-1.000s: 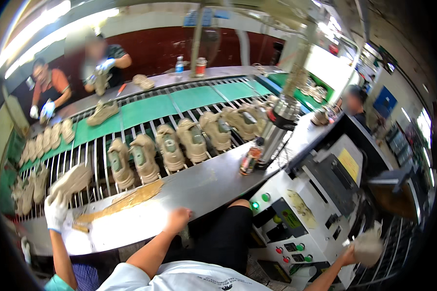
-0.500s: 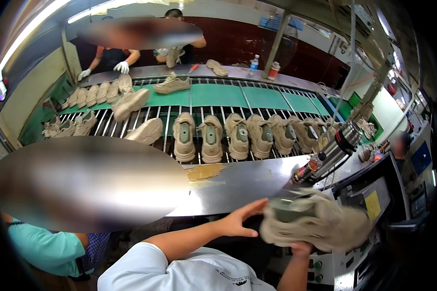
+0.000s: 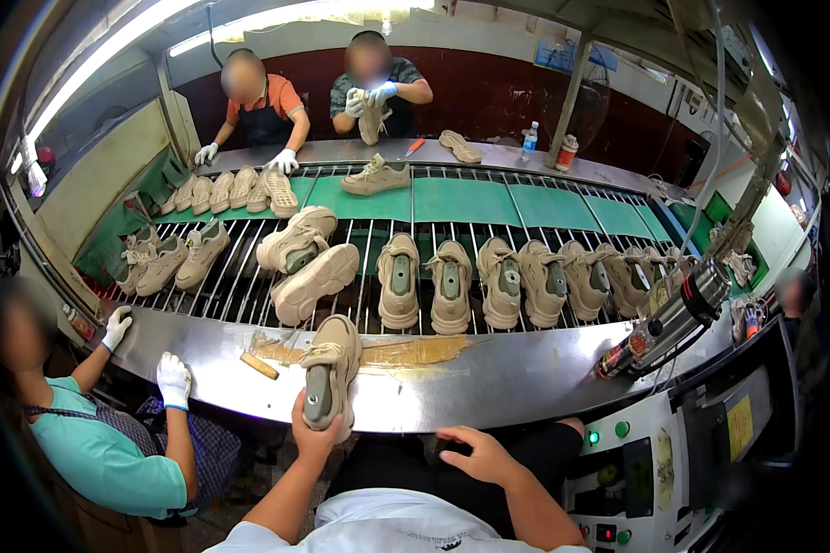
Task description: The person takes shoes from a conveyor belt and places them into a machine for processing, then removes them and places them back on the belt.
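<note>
A beige sneaker point(image 3: 338, 361) with a grey-green piece in its opening is gripped near the heel by my left hand point(image 3: 315, 428). Its toe points away from me, over the near metal edge of the line. My right hand point(image 3: 476, 455) is empty in front of my lap, thumb and fingers apart. Beyond the held sneaker, one sneaker point(image 3: 315, 281) lies on its side on the metal bars, sole partly showing, against another sneaker point(image 3: 297, 241). To their right, several beige sneakers point(image 3: 398, 281) stand in a row, heels toward me.
A roller line with green belt panels point(image 3: 466, 201) runs across. On the metal ledge point(image 3: 489, 396) lie a small brown stick point(image 3: 259, 366) and torn tape. A steel flask point(image 3: 682, 313) and control box point(image 3: 618, 461) stand right. Gloved co-workers stand at left and across.
The sneaker has passed from my right hand to my left and moved left over the ledge. My right hand has let go. My view has shifted, and the left co-worker's gloved hands now show.
</note>
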Motion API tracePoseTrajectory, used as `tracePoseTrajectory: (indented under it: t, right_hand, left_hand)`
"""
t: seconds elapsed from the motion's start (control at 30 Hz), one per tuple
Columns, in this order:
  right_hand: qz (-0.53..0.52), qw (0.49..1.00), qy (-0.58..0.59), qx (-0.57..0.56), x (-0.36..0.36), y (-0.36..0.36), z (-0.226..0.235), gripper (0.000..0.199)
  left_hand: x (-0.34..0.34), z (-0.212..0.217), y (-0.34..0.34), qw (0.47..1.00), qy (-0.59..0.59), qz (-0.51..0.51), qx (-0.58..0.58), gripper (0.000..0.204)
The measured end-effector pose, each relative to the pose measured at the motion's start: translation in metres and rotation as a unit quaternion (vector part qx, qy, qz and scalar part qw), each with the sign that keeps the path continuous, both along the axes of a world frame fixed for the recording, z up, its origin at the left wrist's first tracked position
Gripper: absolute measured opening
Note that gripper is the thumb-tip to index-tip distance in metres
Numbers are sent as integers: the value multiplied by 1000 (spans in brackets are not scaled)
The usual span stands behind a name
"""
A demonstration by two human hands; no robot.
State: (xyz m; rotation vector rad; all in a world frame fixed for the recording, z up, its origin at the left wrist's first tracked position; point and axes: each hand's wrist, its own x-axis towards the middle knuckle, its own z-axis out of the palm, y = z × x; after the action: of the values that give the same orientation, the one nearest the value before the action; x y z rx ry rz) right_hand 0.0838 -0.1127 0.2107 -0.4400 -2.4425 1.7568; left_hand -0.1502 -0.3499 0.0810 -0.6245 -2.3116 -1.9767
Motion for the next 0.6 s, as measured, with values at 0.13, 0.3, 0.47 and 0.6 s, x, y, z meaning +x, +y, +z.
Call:
tracePoseTrajectory:
  t: [0.13,0.3,0.47,0.6]
  right_hand:
    - [-206,977,-47,-12,57,20,-56,35]
    - [-431,885,-125,123,152,21,-121,13]
    - [-432,869,-94,220,144,16,-130,3]
    - [-435,857,-124,246,127,26,-127,3]
  left_hand:
    - [0,12,28,998,36,0,-50,84]
    - [-80,-12,14,981,-24,-176,77,54]
    - [-176,20,59,965,153,11,-213,47]
    - [-256,11,105,863,271,66,-420,59]
